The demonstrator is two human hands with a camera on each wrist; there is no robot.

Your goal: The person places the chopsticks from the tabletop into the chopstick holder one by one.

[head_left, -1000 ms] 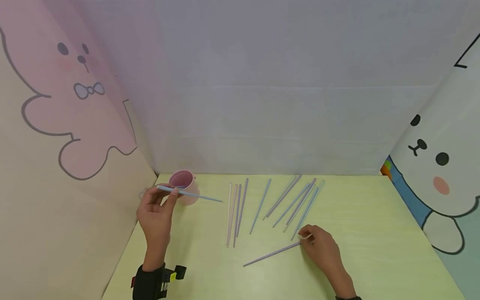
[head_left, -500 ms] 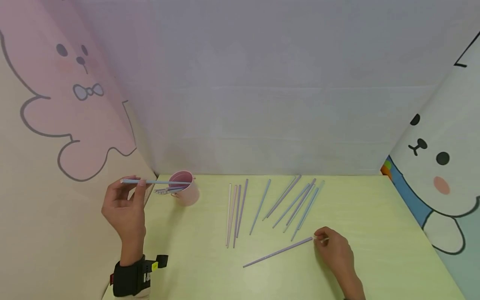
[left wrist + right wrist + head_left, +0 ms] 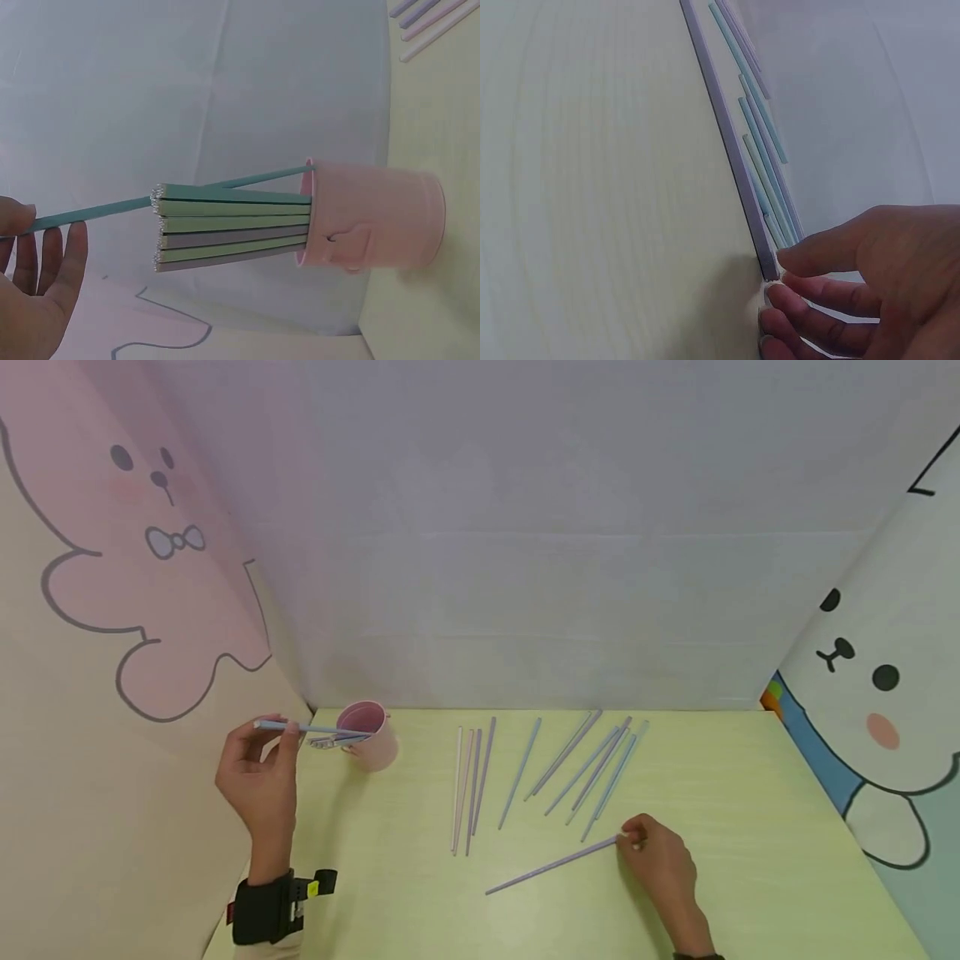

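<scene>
My left hand (image 3: 258, 777) pinches the thick end of a blue chopstick (image 3: 97, 212) between thumb and fingers. In the left wrist view its thin tip meets the rim of the pink cup (image 3: 375, 214). Several green, blue and purple chopsticks (image 3: 232, 225) stand in that cup, thick ends outward. My right hand (image 3: 662, 864) is at the thick end of a purple chopstick (image 3: 551, 865) lying on the table. In the right wrist view the thumb and bent fingers (image 3: 787, 295) are close beside that end, which shows uncovered; no grip on it is visible.
White, pink and purple chopsticks (image 3: 472, 793) lie side by side right of the cup. A single blue chopstick (image 3: 520, 774) and a looser group of blue and purple chopsticks (image 3: 600, 768) lie farther right. A wall sheet (image 3: 525, 610) rises behind the table.
My left hand went left with the blue chopstick, then slightly back right, bringing its tip to the cup's mouth. My right hand drew away rightward from the purple chopstick, then came back to its end.
</scene>
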